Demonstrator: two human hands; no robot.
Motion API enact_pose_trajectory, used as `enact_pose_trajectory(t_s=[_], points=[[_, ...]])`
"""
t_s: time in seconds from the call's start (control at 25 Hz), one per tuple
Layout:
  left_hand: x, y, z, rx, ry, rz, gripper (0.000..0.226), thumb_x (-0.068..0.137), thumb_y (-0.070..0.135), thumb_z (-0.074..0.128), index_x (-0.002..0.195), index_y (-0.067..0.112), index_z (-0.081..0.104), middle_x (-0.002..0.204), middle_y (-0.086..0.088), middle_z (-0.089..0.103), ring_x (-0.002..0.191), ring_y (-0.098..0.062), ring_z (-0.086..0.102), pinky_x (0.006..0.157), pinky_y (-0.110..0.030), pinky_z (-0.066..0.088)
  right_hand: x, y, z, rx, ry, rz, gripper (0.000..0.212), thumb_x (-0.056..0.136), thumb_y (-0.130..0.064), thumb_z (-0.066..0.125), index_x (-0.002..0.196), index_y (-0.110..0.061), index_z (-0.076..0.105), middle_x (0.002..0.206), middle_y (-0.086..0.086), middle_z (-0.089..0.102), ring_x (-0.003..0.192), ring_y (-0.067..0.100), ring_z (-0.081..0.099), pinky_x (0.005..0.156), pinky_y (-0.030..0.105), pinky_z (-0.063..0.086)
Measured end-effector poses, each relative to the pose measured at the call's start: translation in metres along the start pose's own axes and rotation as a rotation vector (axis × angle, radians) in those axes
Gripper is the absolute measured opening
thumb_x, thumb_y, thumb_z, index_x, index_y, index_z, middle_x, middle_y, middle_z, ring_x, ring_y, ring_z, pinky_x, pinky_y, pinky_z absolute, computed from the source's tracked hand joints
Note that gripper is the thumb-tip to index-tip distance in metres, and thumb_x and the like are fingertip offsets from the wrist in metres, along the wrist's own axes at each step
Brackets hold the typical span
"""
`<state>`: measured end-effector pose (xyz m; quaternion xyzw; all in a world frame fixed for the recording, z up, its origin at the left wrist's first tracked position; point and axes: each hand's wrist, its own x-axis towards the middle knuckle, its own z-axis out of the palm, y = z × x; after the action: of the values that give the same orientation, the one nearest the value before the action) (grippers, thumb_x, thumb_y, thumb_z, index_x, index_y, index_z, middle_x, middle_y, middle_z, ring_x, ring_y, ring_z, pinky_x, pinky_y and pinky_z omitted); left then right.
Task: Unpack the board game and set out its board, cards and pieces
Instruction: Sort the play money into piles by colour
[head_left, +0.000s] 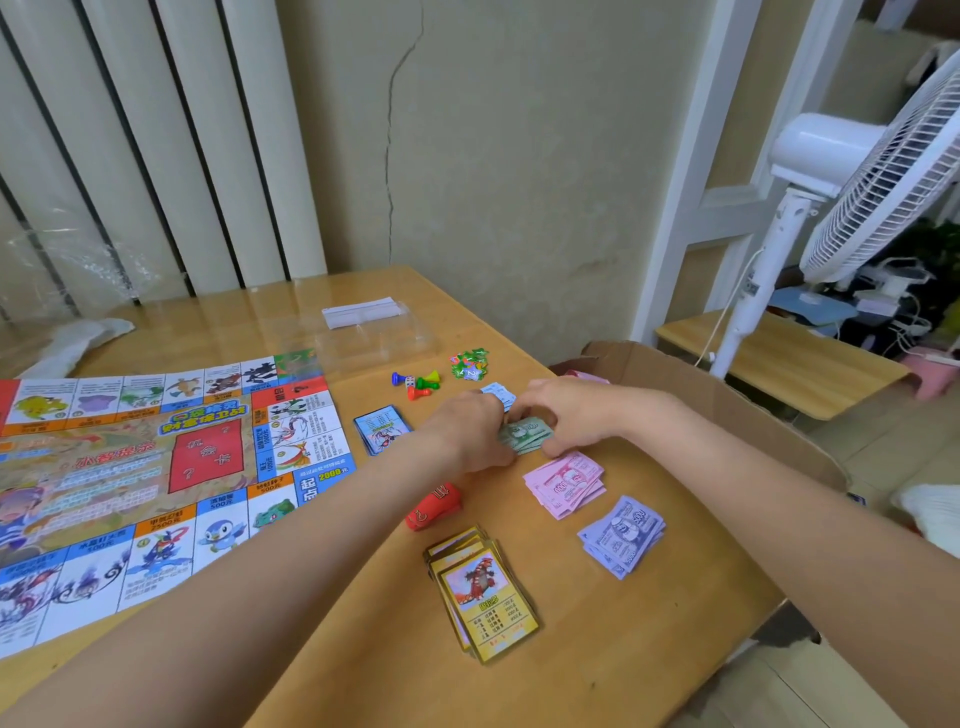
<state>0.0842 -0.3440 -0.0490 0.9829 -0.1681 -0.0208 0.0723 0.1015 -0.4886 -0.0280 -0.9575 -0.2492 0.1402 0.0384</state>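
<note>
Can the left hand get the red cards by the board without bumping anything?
Probably yes. The left hand is busy on the green money, but the red cards lie right under its wrist with bare table around them.

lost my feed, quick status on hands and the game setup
Both hands gripping the green money stack. Board unfolded; pink notes, purple notes, yellow cards laid out. Nothing in the way.

The game board (156, 467) runs off the picture's left edge. Right of the game board, the left hand (470, 428) and right hand (566, 415) cover part of the green notes (524, 434); a forearm hides most of the red pack (434, 506). Print on the yellow cards (483, 597) is too small to read.
</note>
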Motion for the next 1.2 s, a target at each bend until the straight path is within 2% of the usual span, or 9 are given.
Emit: enact_pose_trajectory(t_s=[0.24, 0.4, 0.48, 0.6, 0.72, 0.88, 1.0, 1.12, 1.2], points=[[0.0, -0.002, -0.003, -0.08, -0.012, -0.024, 0.031, 0.08, 0.036, 0.066, 0.096, 0.009, 0.061, 0.081, -0.004, 0.05, 0.08, -0.02, 0.047, 0.061, -0.026, 0.035, 0.005, -0.006, 0.002, -0.142, 0.024, -0.01, 0.046, 0.079, -0.008, 0.063, 0.123, -0.014, 0.051, 0.118, 0.005, 0.046, 0.1, 0.018, 0.043, 0.083, 0.028, 0.04], [0.005, -0.029, -0.022, -0.295, 0.135, -0.11, 0.037, 0.084, 0.036, 0.064, 0.111, 0.01, 0.059, 0.106, -0.008, 0.064, 0.098, -0.025, 0.06, 0.076, -0.027, 0.043, 0.007, -0.002, -0.025, -0.059, 0.047, 0.025, 0.053, 0.081, -0.01, 0.064, 0.131, -0.017, 0.045, 0.122, 0.002, 0.048, 0.091, 0.01, 0.041, 0.075, 0.021, 0.036], [0.011, -0.044, -0.028, -0.297, 0.124, -0.18, 0.034, 0.085, 0.032, 0.063, 0.108, 0.008, 0.06, 0.103, -0.012, 0.067, 0.098, -0.026, 0.062, 0.078, -0.027, 0.044, 0.02, 0.001, -0.036, -0.053, 0.15, 0.039, 0.047, 0.083, -0.012, 0.063, 0.128, -0.017, 0.049, 0.124, 0.003, 0.051, 0.091, 0.011, 0.041, 0.081, 0.023, 0.04], [0.022, -0.049, -0.025, -0.226, -0.047, -0.224, 0.027, 0.084, 0.039, 0.063, 0.076, 0.017, 0.05, 0.069, -0.001, 0.061, 0.072, -0.018, 0.064, 0.068, -0.026, 0.046, 0.047, -0.003, -0.036, -0.1, 0.101, 0.04, 0.054, 0.081, -0.014, 0.065, 0.132, -0.019, 0.048, 0.132, 0.004, 0.047, 0.102, 0.015, 0.044, 0.09, 0.026, 0.04], [0.033, -0.042, -0.016, -0.233, -0.137, -0.22, 0.037, 0.08, 0.044, 0.066, 0.068, 0.019, 0.041, 0.058, 0.003, 0.054, 0.038, -0.002, 0.052, 0.053, -0.019, 0.042, 0.069, -0.007, -0.027, -0.155, -0.084, 0.017, 0.07, 0.077, -0.013, 0.069, 0.139, -0.021, 0.038, 0.137, 0.002, 0.043, 0.116, 0.021, 0.049, 0.094, 0.029, 0.043], [0.04, -0.036, -0.013, -0.166, -0.114, -0.109, 0.029, 0.081, 0.029, 0.065, 0.063, 0.016, 0.046, 0.055, 0.005, 0.051, 0.049, -0.008, 0.051, 0.054, -0.019, 0.043, 0.081, -0.007, -0.023, -0.155, -0.11, -0.018, 0.055, 0.072, -0.01, 0.071, 0.124, -0.016, 0.051, 0.12, 0.007, 0.055, 0.106, 0.027, 0.057, 0.091, 0.04, 0.049], [0.039, -0.038, -0.012, -0.121, -0.049, -0.057, 0.008, 0.081, 0.019, 0.062, 0.081, 0.012, 0.06, 0.057, 0.006, 0.048, 0.066, -0.016, 0.054, 0.066, -0.025, 0.047, 0.081, -0.008, -0.02, -0.146, -0.038, -0.046, 0.043, 0.073, -0.006, 0.067, 0.115, -0.011, 0.056, 0.114, 0.007, 0.059, 0.102, 0.025, 0.056, 0.086, 0.036, 0.048], [0.038, -0.042, -0.012, -0.125, -0.045, -0.061, 0.011, 0.08, 0.022, 0.064, 0.083, 0.012, 0.064, 0.054, 0.008, 0.049, 0.055, -0.01, 0.049, 0.046, -0.012, 0.035, 0.077, -0.007, -0.02, -0.131, -0.028, -0.033, 0.045, 0.074, -0.006, 0.068, 0.116, -0.012, 0.054, 0.115, 0.008, 0.055, 0.1, 0.024, 0.053, 0.083, 0.035, 0.047], [0.037, -0.04, -0.014, -0.102, -0.05, -0.087, 0.017, 0.08, 0.026, 0.066, 0.075, 0.012, 0.058, 0.055, 0.005, 0.046, 0.053, -0.01, 0.044, 0.042, -0.016, 0.03, 0.074, -0.007, -0.019, -0.14, -0.033, -0.026, 0.047, 0.075, -0.007, 0.068, 0.118, -0.013, 0.053, 0.116, 0.008, 0.052, 0.102, 0.025, 0.053, 0.086, 0.036, 0.048]])
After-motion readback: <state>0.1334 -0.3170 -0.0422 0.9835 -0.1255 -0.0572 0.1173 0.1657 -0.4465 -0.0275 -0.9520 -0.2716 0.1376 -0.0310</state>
